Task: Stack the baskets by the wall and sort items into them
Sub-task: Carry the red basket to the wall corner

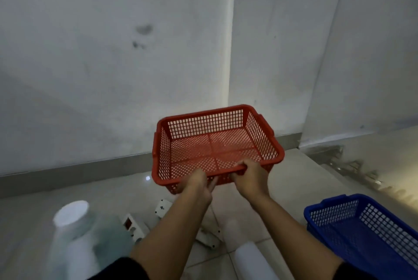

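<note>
A: While the person faced the corner of the wall (113, 65), what did the two hands have hold of?

B: Both gripped the near rim of the red basket (214, 144). The left hand (196, 183) had its fingers (212, 186) curled under that rim, and the right hand (250, 177) closed over it just beside the left, with the thumb on top.

A: Where was the basket?

B: It was held up in the middle of the scene, above the tiled floor (282, 178), tilted so that its mesh bottom showed. It was empty. Its far side pointed toward the wall and the grey skirting at the wall's foot.

A: Was there another basket?

B: Yes, a blue basket (362, 230) stood on the floor at the near right, well apart from the red one and also empty as far as it showed.

A: What else lay on the floor?

B: Several white socket blocks (133, 226) lay scattered under the forearms. A white bottle (70, 234) stood at the near left, blurred, and a second white container (251, 259) sat near the right forearm, too blurred to tell more.

A: And the sleeves?

B: Dark sleeves showed at the bottom edge, ending above the elbows.
</note>
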`<state>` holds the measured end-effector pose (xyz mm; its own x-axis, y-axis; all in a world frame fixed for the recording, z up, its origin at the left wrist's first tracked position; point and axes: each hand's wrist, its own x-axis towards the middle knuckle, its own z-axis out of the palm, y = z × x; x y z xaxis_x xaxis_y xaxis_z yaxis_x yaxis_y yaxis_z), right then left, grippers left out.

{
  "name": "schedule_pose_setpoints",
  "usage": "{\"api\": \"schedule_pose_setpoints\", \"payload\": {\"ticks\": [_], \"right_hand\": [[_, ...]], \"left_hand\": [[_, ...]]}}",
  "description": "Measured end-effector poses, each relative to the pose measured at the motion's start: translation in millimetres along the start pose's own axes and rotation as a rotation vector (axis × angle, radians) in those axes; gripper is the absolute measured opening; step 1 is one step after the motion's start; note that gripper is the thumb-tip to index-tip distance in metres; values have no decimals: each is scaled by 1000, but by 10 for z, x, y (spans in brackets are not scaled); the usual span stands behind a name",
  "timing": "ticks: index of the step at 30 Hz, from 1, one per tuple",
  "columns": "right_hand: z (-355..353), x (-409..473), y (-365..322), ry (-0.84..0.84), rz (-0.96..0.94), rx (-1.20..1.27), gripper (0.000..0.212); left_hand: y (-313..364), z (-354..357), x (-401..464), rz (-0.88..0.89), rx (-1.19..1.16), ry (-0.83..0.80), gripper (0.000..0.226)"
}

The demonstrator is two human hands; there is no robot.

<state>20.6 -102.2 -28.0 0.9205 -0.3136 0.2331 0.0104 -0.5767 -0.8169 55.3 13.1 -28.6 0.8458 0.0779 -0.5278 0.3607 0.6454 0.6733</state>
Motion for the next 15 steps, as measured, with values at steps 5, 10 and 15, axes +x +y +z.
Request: {"api": "schedule_pose_setpoints", "payload": {"ticks": [5,10,15], "right_hand": [[-58,-214,-1322,-132,-67,-14,3],[259,-671,-2623,-501,-55,-7,18],[1060,-1268,-3435,-693,-127,-93,23]], "left_hand": [[1125,-214,-552,165,30,13,39],[2273,-1178,-1405,163,31,41,10],[2945,-2349,-1716,107,10,173,15]]}}
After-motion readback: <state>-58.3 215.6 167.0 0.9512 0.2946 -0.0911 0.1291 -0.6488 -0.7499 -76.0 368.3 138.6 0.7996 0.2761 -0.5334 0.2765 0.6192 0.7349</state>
